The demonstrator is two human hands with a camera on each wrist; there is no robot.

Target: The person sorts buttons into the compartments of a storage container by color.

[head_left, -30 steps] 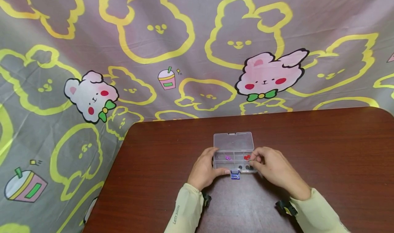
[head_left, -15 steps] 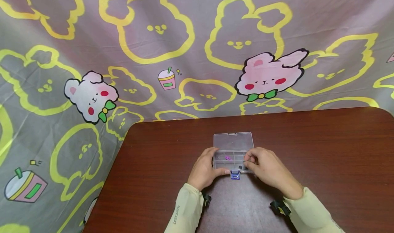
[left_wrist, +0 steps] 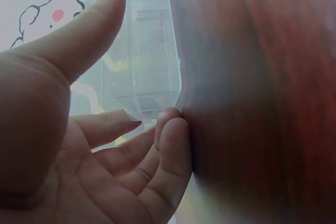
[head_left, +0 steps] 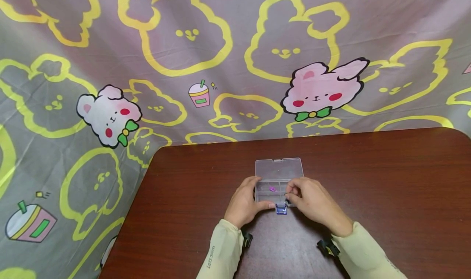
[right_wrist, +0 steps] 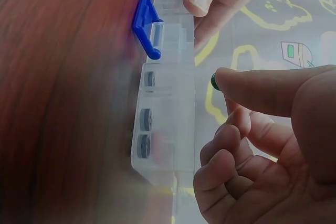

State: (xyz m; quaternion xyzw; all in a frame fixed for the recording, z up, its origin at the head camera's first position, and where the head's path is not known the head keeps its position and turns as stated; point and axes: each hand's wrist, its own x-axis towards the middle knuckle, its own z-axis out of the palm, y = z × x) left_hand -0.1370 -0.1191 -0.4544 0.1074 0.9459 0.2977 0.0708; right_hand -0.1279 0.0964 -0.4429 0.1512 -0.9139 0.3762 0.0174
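Observation:
A clear plastic compartment box [head_left: 264,197] lies on the table with its lid [head_left: 278,169] raised at the back. My left hand [head_left: 243,202] grips the box's left end, thumb at the front edge. Over the right half is my right hand [head_left: 314,198], pinching a small green round piece [right_wrist: 214,81] between thumb and finger, above the box's open top. A purple piece [head_left: 272,189] sits in the back left compartment. Dark grey discs [right_wrist: 146,119] stand along the front right compartment's wall in the right wrist view. In the head view, my right hand hides most of that half.
A blue latch [head_left: 281,209] hangs from the box's front edge. Under everything is a dark reddish-brown table [head_left: 195,181]. A patterned cloth [head_left: 239,66] with bear drawings hangs behind it. A black strap device [head_left: 328,248] is on the right wrist.
My right hand has moved left across the box, now covering the red pieces and dark discs visible earlier. The left hand and the box have stayed put.

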